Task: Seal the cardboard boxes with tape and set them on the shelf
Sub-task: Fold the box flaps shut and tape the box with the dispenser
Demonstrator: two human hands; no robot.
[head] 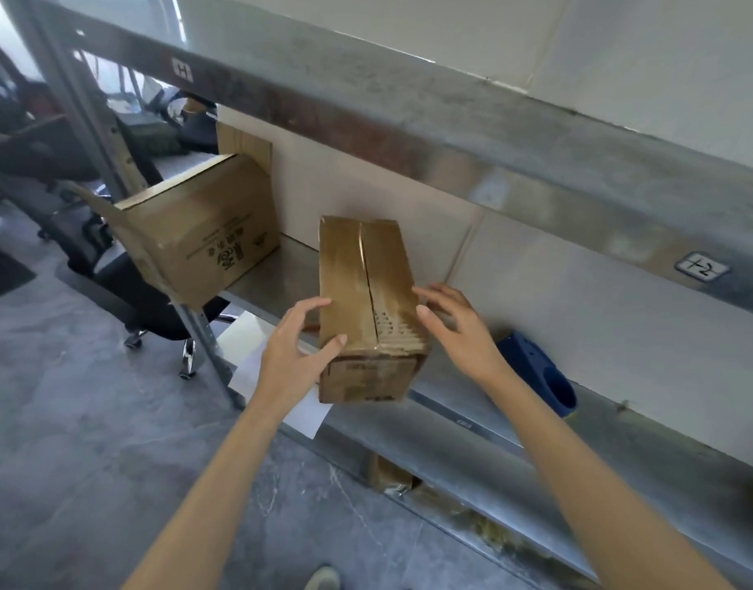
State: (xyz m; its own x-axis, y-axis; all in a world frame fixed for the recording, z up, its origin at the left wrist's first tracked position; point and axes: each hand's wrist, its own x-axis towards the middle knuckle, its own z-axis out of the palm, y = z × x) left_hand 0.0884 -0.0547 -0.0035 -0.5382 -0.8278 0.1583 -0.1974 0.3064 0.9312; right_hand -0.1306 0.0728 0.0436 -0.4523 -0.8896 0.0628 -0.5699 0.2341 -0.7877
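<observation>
A taped cardboard box [366,291] sits lengthwise on the metal shelf [272,278], its near end sticking out past the front edge. Clear tape runs along its top seam. My left hand [294,347] is at the box's left side, thumb on the near top corner and fingers spread near the left edge. My right hand [455,330] is by the right side with its fingers spread, fingertips at the top right edge. Neither hand curls round the box. A second, larger cardboard box [204,232] lies on its side further left on the same shelf.
A grey beam [409,134] of the upper shelf runs overhead. A blue tape dispenser [541,376] lies on the shelf to the right. White paper [255,364] hangs under the shelf edge. An office chair [123,291] stands at the left. Debris sits on the lower shelf [392,479].
</observation>
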